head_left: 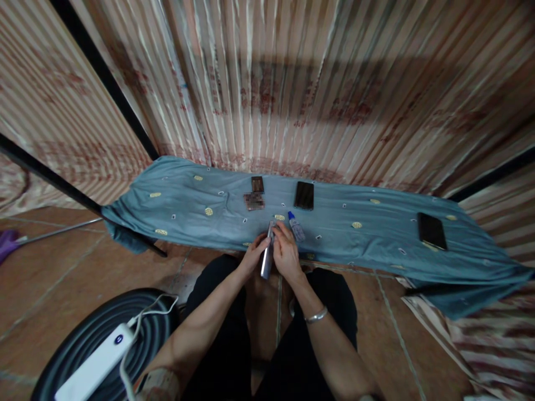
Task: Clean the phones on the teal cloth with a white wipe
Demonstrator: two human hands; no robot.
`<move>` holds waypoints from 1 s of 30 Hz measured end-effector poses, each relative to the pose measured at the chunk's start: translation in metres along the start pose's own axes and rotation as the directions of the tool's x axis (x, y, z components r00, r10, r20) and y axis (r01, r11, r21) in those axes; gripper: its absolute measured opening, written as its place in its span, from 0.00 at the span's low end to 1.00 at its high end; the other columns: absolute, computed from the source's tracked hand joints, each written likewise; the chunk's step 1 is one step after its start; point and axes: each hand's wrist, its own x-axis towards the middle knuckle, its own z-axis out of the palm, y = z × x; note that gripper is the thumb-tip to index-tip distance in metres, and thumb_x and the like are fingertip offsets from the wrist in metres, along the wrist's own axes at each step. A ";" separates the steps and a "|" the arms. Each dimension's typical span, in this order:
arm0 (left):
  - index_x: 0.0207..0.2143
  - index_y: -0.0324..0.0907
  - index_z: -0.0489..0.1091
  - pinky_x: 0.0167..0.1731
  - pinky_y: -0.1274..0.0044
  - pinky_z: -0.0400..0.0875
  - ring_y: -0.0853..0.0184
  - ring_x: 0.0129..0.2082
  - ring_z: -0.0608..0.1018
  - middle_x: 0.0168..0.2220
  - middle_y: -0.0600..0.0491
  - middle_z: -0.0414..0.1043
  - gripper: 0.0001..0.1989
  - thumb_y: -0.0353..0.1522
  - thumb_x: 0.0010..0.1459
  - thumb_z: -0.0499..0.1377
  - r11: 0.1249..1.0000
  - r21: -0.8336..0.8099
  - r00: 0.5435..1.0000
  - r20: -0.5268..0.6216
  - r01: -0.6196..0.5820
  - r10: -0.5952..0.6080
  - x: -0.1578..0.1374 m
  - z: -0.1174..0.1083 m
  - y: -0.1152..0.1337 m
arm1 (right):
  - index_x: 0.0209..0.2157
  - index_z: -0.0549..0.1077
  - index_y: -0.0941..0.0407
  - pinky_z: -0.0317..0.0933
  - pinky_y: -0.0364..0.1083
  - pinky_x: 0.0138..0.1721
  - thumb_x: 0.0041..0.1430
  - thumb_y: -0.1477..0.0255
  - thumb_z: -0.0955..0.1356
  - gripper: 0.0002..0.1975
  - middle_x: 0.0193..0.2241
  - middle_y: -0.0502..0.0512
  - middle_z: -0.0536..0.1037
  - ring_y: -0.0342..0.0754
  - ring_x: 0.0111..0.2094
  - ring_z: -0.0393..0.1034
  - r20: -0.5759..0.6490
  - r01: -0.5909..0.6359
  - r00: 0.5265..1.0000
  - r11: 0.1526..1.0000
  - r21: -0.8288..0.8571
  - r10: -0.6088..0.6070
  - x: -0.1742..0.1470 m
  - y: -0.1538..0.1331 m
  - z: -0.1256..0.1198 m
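Slim silvery object (pixel 266 266): right in the middle of the action, up between my two hands, tilted, its far end over the near edge of the cloth and its near end over the gap between my knees.
Left hand (pixel 253 255): closed in on one side, thumb pressed along the object, fingers curled behind it.
Right hand (pixel 286 250): gripping from the other side, fingers bent at the upper end; a bracelet (pixel 316 316) shone on that wrist.
Blue-capped bottle (pixel 297 228): lying just beside my right fingers, so close!
Blue cloth (pixel 334 234): stretched out ahead, carrying a black slab (pixel 304 195), a small brown square (pixel 257 184) with a blurred patch (pixel 254 201) just nearer me, and a dark rectangle (pixel 432 231) well out right.
Round ribbed stool (pixel 154 328): down on my left, bearing a white device (pixel 94 365) with its cable (pixel 142 320).
Striped curtain (pixel 284 83): the whole backdrop.
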 end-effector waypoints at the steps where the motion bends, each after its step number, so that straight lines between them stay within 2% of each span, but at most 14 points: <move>1: 0.44 0.38 0.77 0.47 0.71 0.70 0.60 0.41 0.80 0.37 0.49 0.81 0.26 0.41 0.43 0.73 1.000 0.001 1.000 -0.002 -0.002 0.002 0.000 0.000 0.000 | 0.56 0.74 0.58 0.58 0.59 0.65 0.66 0.75 0.58 0.22 0.61 0.64 0.71 0.54 0.63 0.64 0.001 0.003 1.000 1.000 -0.002 -0.003 0.000 0.001 0.000; 7: 0.45 0.38 0.77 0.45 0.72 0.71 0.61 0.40 0.80 0.38 0.49 0.81 0.27 0.41 0.44 0.73 1.000 0.023 0.999 0.038 -0.007 0.006 -0.003 0.001 0.000 | 0.60 0.70 0.60 0.56 0.61 0.66 0.66 0.74 0.57 0.24 0.61 0.66 0.71 0.55 0.63 0.64 0.019 -0.053 0.998 0.999 -0.005 0.053 0.006 0.009 0.003; 11: 0.46 0.38 0.76 0.44 0.71 0.72 0.60 0.40 0.80 0.35 0.49 0.81 0.27 0.41 0.44 0.73 0.999 0.032 1.000 0.015 0.023 -0.023 -0.005 0.001 0.001 | 0.63 0.67 0.60 0.56 0.59 0.67 0.66 0.74 0.57 0.26 0.62 0.65 0.70 0.53 0.65 0.63 0.049 -0.063 0.997 0.998 0.013 0.062 0.005 0.009 0.005; 16: 0.47 0.38 0.76 0.47 0.71 0.71 0.60 0.40 0.80 0.36 0.49 0.81 0.33 0.44 0.40 0.74 1.000 -0.014 1.000 -0.006 0.011 -0.011 -0.005 0.001 0.002 | 0.64 0.65 0.61 0.56 0.57 0.67 0.66 0.74 0.57 0.27 0.64 0.66 0.67 0.53 0.66 0.60 0.081 -0.039 0.996 0.998 0.049 0.035 -0.001 0.003 0.008; 20: 0.44 0.37 0.77 0.51 0.70 0.69 0.59 0.44 0.80 0.39 0.48 0.81 0.34 0.47 0.36 0.75 0.998 -0.054 0.999 -0.004 -0.038 0.037 -0.004 0.000 0.003 | 0.65 0.65 0.58 0.56 0.56 0.68 0.66 0.74 0.58 0.27 0.65 0.62 0.66 0.51 0.66 0.60 0.099 -0.024 0.995 0.995 0.101 0.014 -0.007 -0.001 0.010; 23: 0.43 0.37 0.78 0.51 0.69 0.69 0.58 0.44 0.80 0.39 0.47 0.81 0.34 0.47 0.36 0.74 0.995 -0.090 0.999 -0.013 -0.044 0.043 -0.003 0.000 0.004 | 0.65 0.65 0.55 0.56 0.56 0.68 0.66 0.75 0.58 0.27 0.65 0.59 0.67 0.52 0.66 0.60 0.112 -0.008 0.994 0.992 0.127 -0.006 -0.010 -0.003 0.011; 30: 0.42 0.38 0.78 0.47 0.72 0.70 0.61 0.41 0.80 0.40 0.48 0.81 0.30 0.45 0.38 0.74 0.991 -0.115 0.996 -0.058 -0.073 0.067 -0.004 0.003 0.008 | 0.63 0.68 0.56 0.59 0.56 0.66 0.65 0.76 0.58 0.26 0.62 0.60 0.71 0.51 0.64 0.64 0.110 0.017 0.993 0.985 0.173 -0.037 -0.015 -0.006 0.009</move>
